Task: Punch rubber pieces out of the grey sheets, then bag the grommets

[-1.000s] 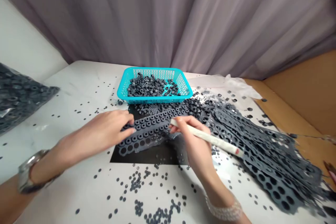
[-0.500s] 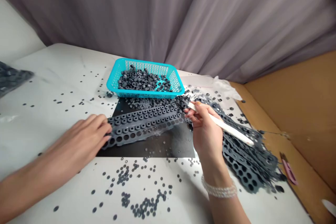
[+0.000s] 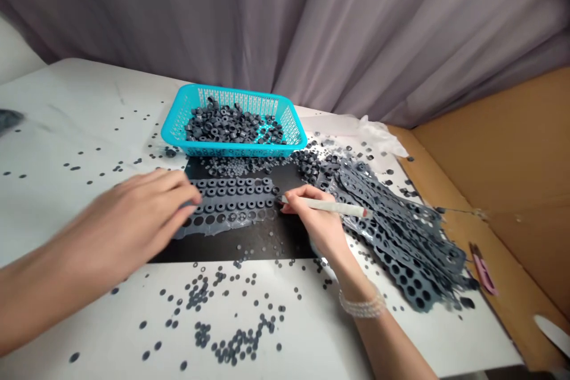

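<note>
Left of the frame's centre, the left hand [image 3: 149, 205] is bending its fingers over the left end of the dark ringed sheet [image 3: 231, 196], and its thumb and fingertips are pinching that end, though blur is softening the exact contact. The sheet is lying across the middle of the frame over the black mat [image 3: 231, 249], its thick rings standing in rows, while a row of round openings is running along its lower edge. Right of centre, the right hand [image 3: 318, 217] is grasping the white stick [image 3: 338, 208] like a pen, with thumb and fingers closed around its front part. The stick's back end is pointing toward the right of the frame, and its front end is reaching the sheet's right end; whether it is touching a ring, one cannot tell. A beaded bracelet [image 3: 363, 304] is circling the right wrist. Above the sheet, the turquoise basket [image 3: 240, 147] is holding many loose rings [image 3: 218, 127]. Right of the right hand, punched sheets [image 3: 401, 237] are lying in a heap, and small discs [image 3: 240, 341] are scattering the white table [image 3: 320, 338] at lower centre.
</note>
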